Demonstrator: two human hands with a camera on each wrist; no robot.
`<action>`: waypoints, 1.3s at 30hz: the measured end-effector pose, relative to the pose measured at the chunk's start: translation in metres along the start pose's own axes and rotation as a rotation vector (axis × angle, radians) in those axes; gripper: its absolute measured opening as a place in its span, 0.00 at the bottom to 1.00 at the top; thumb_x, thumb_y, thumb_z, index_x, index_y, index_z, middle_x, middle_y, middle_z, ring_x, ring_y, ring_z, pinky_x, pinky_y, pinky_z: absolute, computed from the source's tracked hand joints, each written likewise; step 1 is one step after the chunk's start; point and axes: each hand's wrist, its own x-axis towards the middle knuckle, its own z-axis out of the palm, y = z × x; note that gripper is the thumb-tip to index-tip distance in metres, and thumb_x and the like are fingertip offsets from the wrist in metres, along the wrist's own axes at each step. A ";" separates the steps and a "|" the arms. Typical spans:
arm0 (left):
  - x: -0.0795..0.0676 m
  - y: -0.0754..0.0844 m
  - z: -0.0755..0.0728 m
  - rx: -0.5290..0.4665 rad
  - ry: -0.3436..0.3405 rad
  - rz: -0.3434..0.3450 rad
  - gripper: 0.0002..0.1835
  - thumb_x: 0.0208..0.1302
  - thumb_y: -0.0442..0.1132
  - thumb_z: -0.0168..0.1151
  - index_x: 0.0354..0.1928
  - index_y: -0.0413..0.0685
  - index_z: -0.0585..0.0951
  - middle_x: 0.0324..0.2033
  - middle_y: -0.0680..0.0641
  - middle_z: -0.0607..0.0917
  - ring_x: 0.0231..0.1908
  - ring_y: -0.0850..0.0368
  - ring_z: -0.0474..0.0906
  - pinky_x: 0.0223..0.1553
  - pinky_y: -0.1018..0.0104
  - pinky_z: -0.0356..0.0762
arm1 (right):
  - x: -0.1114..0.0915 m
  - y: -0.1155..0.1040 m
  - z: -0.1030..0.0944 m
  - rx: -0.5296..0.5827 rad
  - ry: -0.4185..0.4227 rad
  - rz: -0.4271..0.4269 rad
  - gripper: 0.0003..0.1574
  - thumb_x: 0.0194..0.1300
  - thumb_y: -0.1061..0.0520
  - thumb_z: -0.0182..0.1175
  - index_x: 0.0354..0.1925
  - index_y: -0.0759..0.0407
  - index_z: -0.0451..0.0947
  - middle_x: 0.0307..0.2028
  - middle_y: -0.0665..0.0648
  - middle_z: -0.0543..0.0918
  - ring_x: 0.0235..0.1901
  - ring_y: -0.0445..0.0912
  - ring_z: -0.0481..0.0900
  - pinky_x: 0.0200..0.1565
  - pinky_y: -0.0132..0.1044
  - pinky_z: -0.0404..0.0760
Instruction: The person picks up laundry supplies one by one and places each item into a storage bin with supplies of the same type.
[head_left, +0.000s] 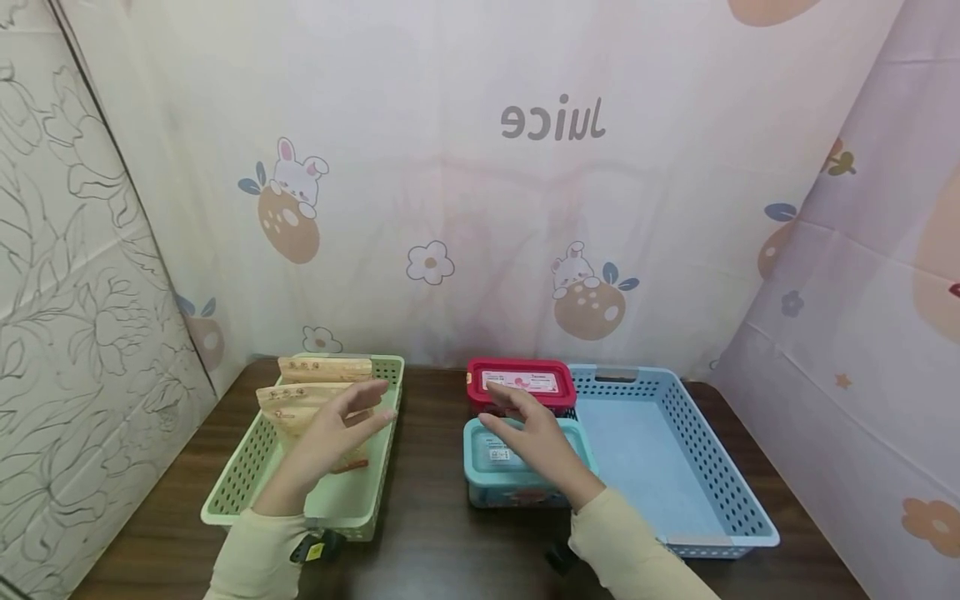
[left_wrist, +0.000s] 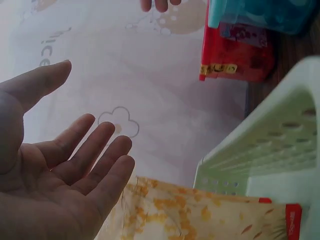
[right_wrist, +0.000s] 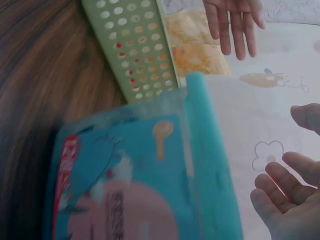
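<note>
My left hand (head_left: 337, 429) hovers over the green basket (head_left: 386, 467), its fingers loosely spread and holding nothing. Two yellowish snack bags (head_left: 300, 400) stand in that basket, one partly hidden behind my hand. In the left wrist view a bag (left_wrist: 165, 210) with a red corner shows below the fingers. My right hand (head_left: 536, 433) is above a turquoise lidded box (head_left: 480, 475), thumb and fingers apart with nothing between them. Behind that box stands a red lidded box (head_left: 558, 379) with a white and pink label. The right wrist view shows the turquoise box's printed side (right_wrist: 145, 165) close up.
A light blue basket (head_left: 637, 450) stands at the right, beside the two boxes. Everything rests on a dark wooden table (head_left: 431, 500). A printed curtain (head_left: 450, 200) hangs behind the table and along its sides.
</note>
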 end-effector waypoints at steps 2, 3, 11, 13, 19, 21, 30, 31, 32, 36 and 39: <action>0.001 0.001 0.006 0.001 -0.010 -0.009 0.32 0.67 0.52 0.67 0.70 0.53 0.71 0.68 0.39 0.71 0.66 0.35 0.67 0.61 0.42 0.72 | -0.005 0.005 -0.004 -0.033 -0.004 0.002 0.39 0.64 0.47 0.70 0.70 0.46 0.70 0.64 0.48 0.75 0.63 0.48 0.73 0.60 0.49 0.77; 0.002 0.001 0.010 0.008 -0.011 -0.017 0.32 0.66 0.53 0.67 0.69 0.55 0.71 0.68 0.41 0.71 0.66 0.35 0.67 0.58 0.42 0.75 | -0.007 0.007 -0.006 -0.045 -0.011 0.006 0.39 0.64 0.46 0.69 0.70 0.46 0.70 0.64 0.48 0.75 0.63 0.48 0.73 0.61 0.49 0.76; 0.010 0.002 0.033 0.053 -0.038 0.067 0.31 0.65 0.50 0.69 0.68 0.50 0.73 0.64 0.45 0.76 0.65 0.45 0.70 0.67 0.44 0.65 | -0.022 0.018 -0.024 -0.067 -0.044 0.011 0.40 0.65 0.42 0.67 0.71 0.48 0.69 0.64 0.51 0.74 0.64 0.50 0.71 0.62 0.52 0.74; 0.011 0.004 0.037 0.063 -0.048 0.067 0.31 0.65 0.51 0.69 0.67 0.51 0.74 0.63 0.46 0.77 0.63 0.46 0.72 0.66 0.44 0.67 | -0.025 0.019 -0.027 -0.073 -0.037 0.015 0.40 0.65 0.41 0.67 0.71 0.49 0.70 0.64 0.50 0.75 0.63 0.49 0.71 0.62 0.51 0.75; 0.014 0.004 0.051 0.093 -0.070 0.053 0.30 0.65 0.53 0.69 0.66 0.56 0.75 0.60 0.49 0.78 0.61 0.47 0.74 0.64 0.45 0.70 | -0.035 0.024 -0.032 -0.100 -0.023 0.063 0.37 0.65 0.41 0.67 0.69 0.45 0.72 0.63 0.49 0.75 0.63 0.49 0.72 0.60 0.49 0.77; 0.015 0.004 0.056 0.079 -0.088 0.071 0.29 0.66 0.51 0.68 0.66 0.53 0.75 0.61 0.47 0.78 0.62 0.46 0.73 0.64 0.44 0.69 | -0.037 0.025 -0.035 -0.121 -0.019 0.077 0.35 0.66 0.42 0.67 0.69 0.43 0.72 0.63 0.49 0.75 0.62 0.49 0.73 0.60 0.49 0.77; 0.017 0.004 0.074 0.053 -0.122 0.068 0.30 0.67 0.50 0.67 0.66 0.47 0.74 0.61 0.46 0.78 0.63 0.43 0.73 0.64 0.48 0.71 | -0.045 0.030 -0.050 -0.167 0.002 0.078 0.36 0.67 0.44 0.66 0.69 0.50 0.71 0.63 0.54 0.75 0.61 0.52 0.73 0.60 0.54 0.76; 0.018 0.004 0.075 0.053 -0.124 0.070 0.29 0.67 0.50 0.67 0.66 0.46 0.74 0.61 0.46 0.78 0.62 0.43 0.73 0.64 0.48 0.71 | -0.046 0.031 -0.052 -0.175 0.008 0.075 0.36 0.67 0.43 0.66 0.70 0.50 0.71 0.63 0.54 0.75 0.61 0.53 0.73 0.61 0.55 0.75; 0.018 0.004 0.077 0.054 -0.126 0.071 0.29 0.67 0.49 0.67 0.66 0.46 0.74 0.61 0.46 0.78 0.62 0.43 0.73 0.63 0.48 0.71 | -0.046 0.032 -0.054 -0.184 0.015 0.070 0.36 0.67 0.44 0.66 0.69 0.51 0.71 0.63 0.55 0.75 0.61 0.53 0.73 0.61 0.56 0.75; 0.021 0.001 0.082 0.053 -0.139 0.069 0.29 0.68 0.50 0.66 0.66 0.45 0.74 0.61 0.44 0.77 0.62 0.42 0.73 0.63 0.46 0.72 | -0.047 0.036 -0.060 -0.217 0.041 0.061 0.36 0.67 0.44 0.66 0.69 0.52 0.71 0.62 0.56 0.75 0.61 0.54 0.74 0.61 0.57 0.74; 0.023 -0.002 0.085 0.059 -0.148 0.053 0.29 0.68 0.51 0.65 0.66 0.44 0.74 0.61 0.42 0.78 0.61 0.42 0.74 0.61 0.46 0.74 | -0.048 0.039 -0.063 -0.239 0.059 0.064 0.36 0.67 0.44 0.66 0.68 0.54 0.72 0.62 0.57 0.75 0.61 0.54 0.74 0.61 0.57 0.74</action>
